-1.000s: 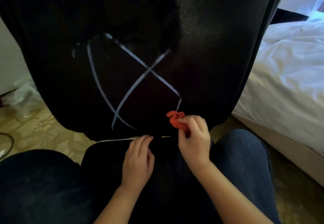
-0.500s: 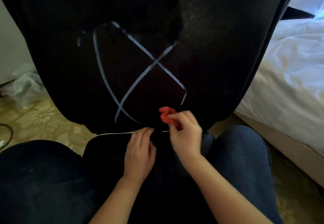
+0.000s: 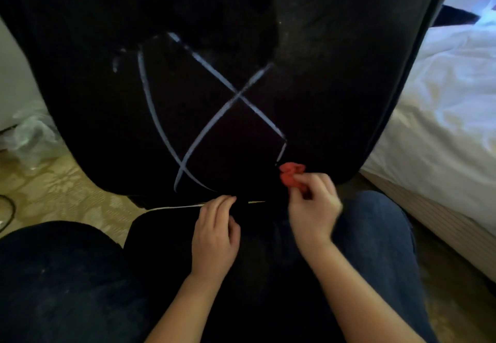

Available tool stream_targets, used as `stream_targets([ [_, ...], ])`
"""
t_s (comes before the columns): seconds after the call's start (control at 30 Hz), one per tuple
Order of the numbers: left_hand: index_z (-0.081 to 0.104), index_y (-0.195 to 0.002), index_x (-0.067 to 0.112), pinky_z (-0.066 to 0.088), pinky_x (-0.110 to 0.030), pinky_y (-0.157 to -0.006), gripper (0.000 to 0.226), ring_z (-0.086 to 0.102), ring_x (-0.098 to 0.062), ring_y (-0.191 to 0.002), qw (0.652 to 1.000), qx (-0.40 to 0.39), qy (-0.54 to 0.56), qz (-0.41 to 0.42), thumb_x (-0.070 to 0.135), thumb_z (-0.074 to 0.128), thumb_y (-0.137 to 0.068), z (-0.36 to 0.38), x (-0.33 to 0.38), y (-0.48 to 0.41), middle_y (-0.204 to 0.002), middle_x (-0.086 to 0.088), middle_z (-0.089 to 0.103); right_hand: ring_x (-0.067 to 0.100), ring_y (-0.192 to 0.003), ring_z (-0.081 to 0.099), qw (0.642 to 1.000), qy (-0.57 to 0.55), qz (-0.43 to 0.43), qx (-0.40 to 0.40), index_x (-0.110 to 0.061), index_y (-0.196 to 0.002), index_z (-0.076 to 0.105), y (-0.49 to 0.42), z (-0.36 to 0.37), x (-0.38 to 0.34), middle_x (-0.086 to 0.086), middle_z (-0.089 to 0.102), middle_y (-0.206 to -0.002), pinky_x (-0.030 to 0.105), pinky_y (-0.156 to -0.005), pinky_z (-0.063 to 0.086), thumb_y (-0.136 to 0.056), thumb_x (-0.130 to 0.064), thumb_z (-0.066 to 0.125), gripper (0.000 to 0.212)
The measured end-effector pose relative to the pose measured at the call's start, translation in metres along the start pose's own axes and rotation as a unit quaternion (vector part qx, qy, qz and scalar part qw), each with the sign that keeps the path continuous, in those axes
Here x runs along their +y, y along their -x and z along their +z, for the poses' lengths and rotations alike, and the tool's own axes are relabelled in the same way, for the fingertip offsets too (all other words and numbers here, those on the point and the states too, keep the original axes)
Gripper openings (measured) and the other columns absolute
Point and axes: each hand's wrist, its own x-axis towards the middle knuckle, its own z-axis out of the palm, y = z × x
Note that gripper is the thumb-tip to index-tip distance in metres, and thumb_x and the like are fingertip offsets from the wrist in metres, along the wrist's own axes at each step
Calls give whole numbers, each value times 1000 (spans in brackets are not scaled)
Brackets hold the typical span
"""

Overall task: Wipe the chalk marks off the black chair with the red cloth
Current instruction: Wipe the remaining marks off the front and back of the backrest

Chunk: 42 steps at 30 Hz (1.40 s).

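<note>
- Pinching the red cloth (image 3: 291,175) into a small wad, your right hand (image 3: 312,206) has its fingers closed around it and holds it against the black chair (image 3: 335,88), right at the near right end of the chalk marks (image 3: 214,112); that looks like a sensible place to begin a stroke, since the short line there ends just above the wad.
- Your left hand (image 3: 216,238) lies palm down with fingers loosely curled on the near dark surface, gripping nothing; its fingertips (image 3: 228,200) reach the pale edge strip (image 3: 174,206), probably to brace the chair while you rub.
- The marks look untouched: a crossed pair of lines in the middle, a long curve on the left, a small smudge at the far left. Wiping seems barely begun.
- A bunched cloth gives you only a small contact patch, so expect many passes, or spread it flatter.
- Around you: a bed (image 3: 442,117) with white sheets close on the right, crumpled clear plastic (image 3: 32,136) on the patterned floor (image 3: 67,187) at left, and a dark cable (image 3: 9,210) at the left edge.
- Nothing stands between the cloth and the marks; your knees (image 3: 375,222) flank the near side and sit clear of the strokes.
</note>
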Motion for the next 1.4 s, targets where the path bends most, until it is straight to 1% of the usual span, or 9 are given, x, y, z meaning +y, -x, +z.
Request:
stream_targets([
  [0.27,60,-123,-2,43,-29,-105,40,54,-25,-117,999,19,-25,-18,-6,61,-84,-6,-2,-1,-124,-13,59,20,-81,62,991,20,-80,-105,-13,-83,74,15,15,-8,-3,68,-85,27,-77,50,-72,12,70,27],
  [0.4,61,-123,-1,45,-30,-104,37,54,-23,-117,999,27,-32,-20,-4,61,-86,-5,1,0,-124,-12,59,12,-85,60,990,6,140,23,-17,-82,66,2,-26,29,-3,62,-90,34,-79,53,-78,8,69,26],
  [0.53,61,-123,-1,45,-30,-104,38,55,-24,-117,999,25,-30,-18,-5,62,-86,-1,4,-2,-123,-12,60,17,-88,67,911,-54,399,85,-30,-85,55,8,-15,47,7,68,-99,39,-84,58,-87,4,60,35],
  [0.67,62,-122,0,46,-30,-102,39,56,-24,-114,999,17,-42,-16,-6,64,-83,-2,-2,2,-122,-11,60,19,-80,66,928,-122,352,23,-25,-82,55,26,31,18,5,68,-87,46,-83,56,-81,12,62,37],
  [0.8,61,-121,0,43,-27,-100,39,56,-24,-111,998,28,-55,-29,-7,63,-83,-10,-8,2,-120,-11,61,9,-81,68,923,-148,336,-113,-29,-77,58,46,51,5,-5,70,-84,16,-74,53,-85,7,66,38],
  [1.03,60,-122,3,45,-30,-98,37,54,-23,-113,995,44,-41,-78,-3,62,-85,-14,-8,1,-119,-10,61,13,-78,61,864,-64,471,166,-17,-93,58,-3,17,65,-2,62,-86,22,-77,53,-87,3,60,21],
  [1.17,58,-125,3,47,-36,-97,38,53,-25,-116,991,60,-44,-113,0,62,-87,-29,-10,-5,-121,-12,59,24,-86,67,882,-92,458,69,-19,-84,58,18,42,44,4,68,-87,41,-87,55,-82,8,61,28],
  [1.3,56,-127,5,45,-40,-100,39,51,-26,-120,985,55,-60,-151,3,62,-88,-49,-19,-5,-127,-11,56,6,-82,69,892,-174,397,-126,-29,-78,62,48,68,11,-6,71,-83,23,-82,55,-83,1,73,33],
  [1.4,55,-128,5,46,-44,-102,39,49,-26,-124,972,77,-56,-216,6,60,-89,-63,-26,-2,-130,-11,54,-2,-73,65,889,-183,411,-87,-20,-80,61,48,66,11,-9,67,-79,19,-78,52,-81,7,72,29],
])
